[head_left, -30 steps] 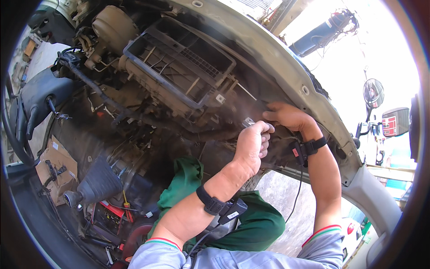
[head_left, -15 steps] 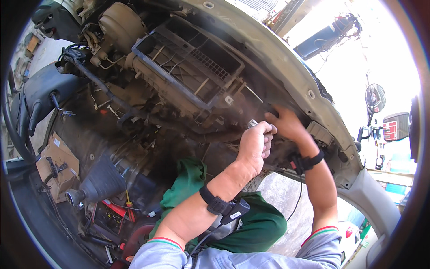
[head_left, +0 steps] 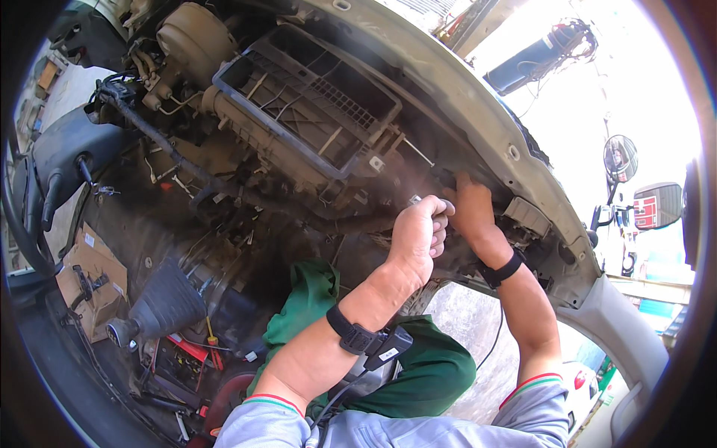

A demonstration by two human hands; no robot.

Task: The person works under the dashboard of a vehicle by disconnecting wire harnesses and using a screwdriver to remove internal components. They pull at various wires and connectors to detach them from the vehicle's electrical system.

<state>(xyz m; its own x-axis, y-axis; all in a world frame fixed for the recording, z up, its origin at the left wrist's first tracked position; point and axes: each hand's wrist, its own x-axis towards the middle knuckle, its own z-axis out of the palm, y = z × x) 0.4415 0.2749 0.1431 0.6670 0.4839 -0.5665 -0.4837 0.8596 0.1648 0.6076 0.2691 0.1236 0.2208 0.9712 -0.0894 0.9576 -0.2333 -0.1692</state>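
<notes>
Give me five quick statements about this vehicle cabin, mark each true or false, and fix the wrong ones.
1. The left hand is closed around a small metal piece. True.
2. The right hand rests on the gear knob. False: it is up near the left hand.
3. Some cardboard lies toward the picture's left. True.
4. The trousers are yellow. False: they are green.
5. The left forearm wears a black strap. True.

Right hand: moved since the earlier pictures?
Yes. The right hand has shifted left and slightly down in the picture, toward the left hand, judged against the open housing.
</notes>
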